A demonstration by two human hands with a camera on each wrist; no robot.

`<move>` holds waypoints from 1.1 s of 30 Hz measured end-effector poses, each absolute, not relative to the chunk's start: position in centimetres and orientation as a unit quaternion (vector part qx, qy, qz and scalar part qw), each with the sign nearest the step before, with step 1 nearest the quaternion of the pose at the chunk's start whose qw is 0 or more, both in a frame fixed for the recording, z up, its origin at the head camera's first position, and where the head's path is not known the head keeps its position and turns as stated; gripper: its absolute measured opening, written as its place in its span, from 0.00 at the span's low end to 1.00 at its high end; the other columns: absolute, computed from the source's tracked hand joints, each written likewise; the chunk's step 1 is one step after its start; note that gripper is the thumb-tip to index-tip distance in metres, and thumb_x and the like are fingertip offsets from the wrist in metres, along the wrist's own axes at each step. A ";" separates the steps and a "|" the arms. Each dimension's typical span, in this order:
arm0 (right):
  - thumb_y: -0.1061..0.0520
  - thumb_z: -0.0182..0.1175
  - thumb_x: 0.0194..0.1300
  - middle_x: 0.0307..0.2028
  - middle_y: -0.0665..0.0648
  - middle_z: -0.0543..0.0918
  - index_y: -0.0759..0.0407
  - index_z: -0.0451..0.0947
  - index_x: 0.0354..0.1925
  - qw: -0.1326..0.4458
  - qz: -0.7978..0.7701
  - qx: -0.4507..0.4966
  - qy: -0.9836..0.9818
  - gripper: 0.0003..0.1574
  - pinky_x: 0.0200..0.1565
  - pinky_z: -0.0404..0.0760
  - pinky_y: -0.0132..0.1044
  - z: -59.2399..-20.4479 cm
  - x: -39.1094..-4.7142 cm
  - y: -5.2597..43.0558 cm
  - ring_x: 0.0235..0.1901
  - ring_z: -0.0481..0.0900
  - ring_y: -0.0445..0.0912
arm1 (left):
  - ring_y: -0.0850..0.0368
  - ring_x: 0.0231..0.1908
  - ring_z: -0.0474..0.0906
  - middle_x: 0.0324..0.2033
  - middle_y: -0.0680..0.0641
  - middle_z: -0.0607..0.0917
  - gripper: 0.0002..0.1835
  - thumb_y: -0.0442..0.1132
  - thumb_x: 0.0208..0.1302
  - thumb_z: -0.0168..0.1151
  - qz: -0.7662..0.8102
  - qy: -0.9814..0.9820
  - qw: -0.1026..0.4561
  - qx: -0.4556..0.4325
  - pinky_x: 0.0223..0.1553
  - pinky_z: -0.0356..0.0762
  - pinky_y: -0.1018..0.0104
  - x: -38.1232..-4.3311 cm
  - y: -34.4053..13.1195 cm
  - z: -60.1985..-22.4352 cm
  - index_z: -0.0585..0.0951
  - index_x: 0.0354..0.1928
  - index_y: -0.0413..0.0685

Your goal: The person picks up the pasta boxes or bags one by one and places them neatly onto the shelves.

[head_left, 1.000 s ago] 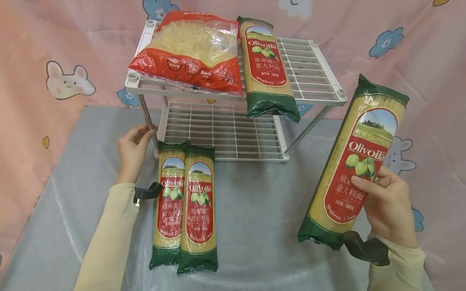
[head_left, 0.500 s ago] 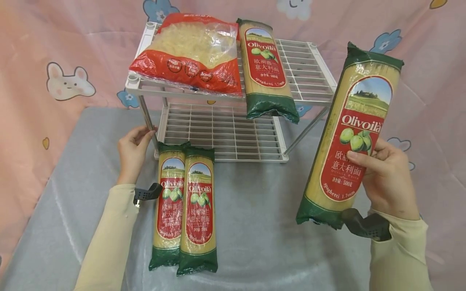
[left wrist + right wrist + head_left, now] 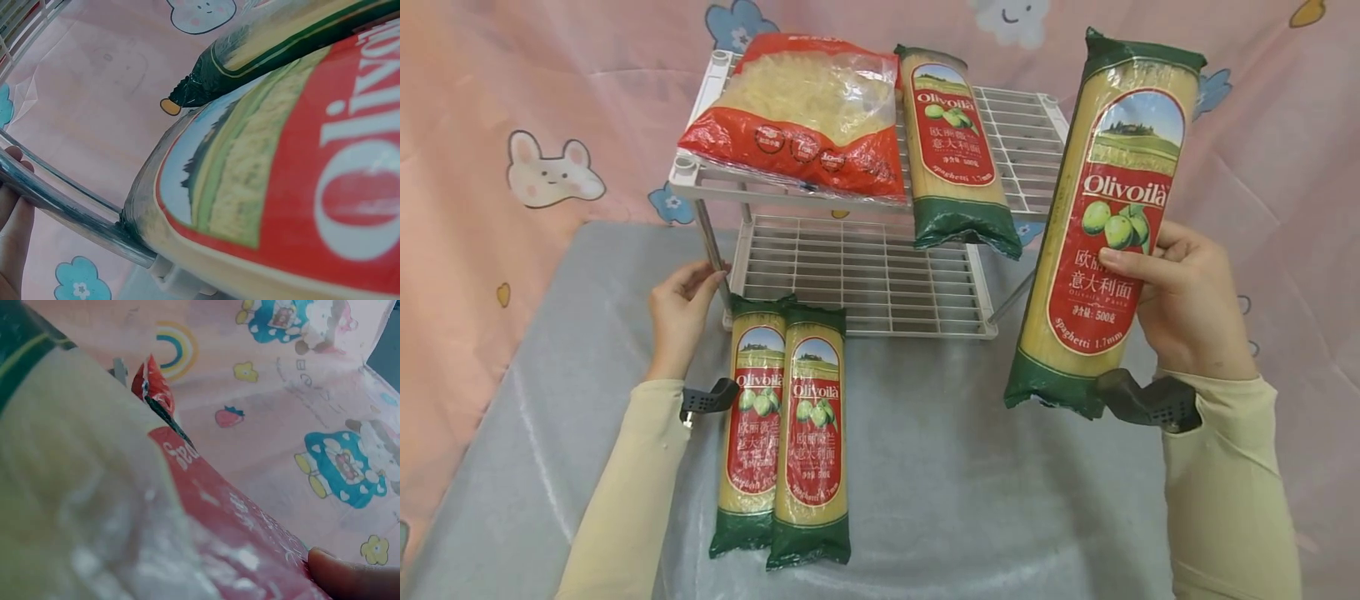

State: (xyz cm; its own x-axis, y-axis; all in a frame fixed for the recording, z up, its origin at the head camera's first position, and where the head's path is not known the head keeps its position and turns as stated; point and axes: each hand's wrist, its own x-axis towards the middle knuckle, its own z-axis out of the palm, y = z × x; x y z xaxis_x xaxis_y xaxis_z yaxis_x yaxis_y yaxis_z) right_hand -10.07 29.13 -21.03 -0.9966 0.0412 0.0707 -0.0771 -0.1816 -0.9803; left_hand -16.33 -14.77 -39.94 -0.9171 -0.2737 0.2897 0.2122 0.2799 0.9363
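In the head view, my right hand point(image 3: 1195, 300) holds a spaghetti pack point(image 3: 1120, 158) raised at the right of the white rack point(image 3: 865, 333). The thumb lies across the red label, while the other fingers are mostly hidden behind the pack. My left hand point(image 3: 679, 317) grips the rack's front left metal post point(image 3: 709, 237); in the left wrist view its fingers point(image 3: 12, 237) are round the metal post. On the top shelf lie a red bag of pasta point(image 3: 805, 100) and, against its right side, another spaghetti pack point(image 3: 955, 133).
Two more spaghetti packs, a left one point(image 3: 751, 433) and a right one point(image 3: 811, 433), lie overlapping on the grey cloth point(image 3: 955, 467) before the rack. The top shelf's right part shows bare slats point(image 3: 1022, 150). A pink patterned curtain point(image 3: 625, 83) hangs behind.
My right hand has lifted the spaghetti pack and moved it left, so it now overlaps the rack's right edge in the head view. The left hand stays on the post.
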 end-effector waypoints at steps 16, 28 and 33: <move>0.67 0.62 0.61 0.50 0.57 0.78 0.62 0.77 0.53 -0.003 0.747 -0.005 -0.665 0.20 0.38 0.84 0.33 -18.2 -14.9 28.7 0.47 0.76 0.47 | 0.77 0.35 0.78 0.44 0.40 0.85 0.13 0.36 0.64 0.62 -0.593 -0.779 0.201 0.022 0.47 0.78 0.72 -16.2 -14.8 -39.8 0.82 0.47 0.35; 0.63 0.66 0.58 0.51 0.55 0.75 0.59 0.79 0.51 -0.049 0.740 -0.064 -0.668 0.20 0.34 0.84 0.35 -17.2 -19.2 28.5 0.46 0.76 0.47 | 0.78 0.35 0.77 0.44 0.39 0.84 0.13 0.37 0.64 0.62 -0.584 -0.787 0.199 0.028 0.46 0.78 0.74 -16.0 -14.8 -39.9 0.82 0.47 0.35; 0.65 0.67 0.56 0.49 0.55 0.76 0.60 0.80 0.46 -0.063 0.728 -0.073 -0.679 0.17 0.33 0.85 0.35 -16.1 -21.2 28.2 0.42 0.79 0.47 | 0.78 0.36 0.77 0.44 0.38 0.84 0.13 0.36 0.64 0.61 -0.588 -0.782 0.205 0.031 0.47 0.78 0.73 -16.0 -15.0 -39.9 0.82 0.47 0.35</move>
State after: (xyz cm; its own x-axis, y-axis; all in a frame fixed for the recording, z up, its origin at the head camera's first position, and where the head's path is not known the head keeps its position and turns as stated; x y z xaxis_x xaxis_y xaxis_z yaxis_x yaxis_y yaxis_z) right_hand -21.21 28.22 -16.05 -0.9813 0.0068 -0.1922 0.1912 -0.0710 -0.9790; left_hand -15.99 -14.97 -39.86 -0.9144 -0.2890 0.2834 0.1918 0.3072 0.9321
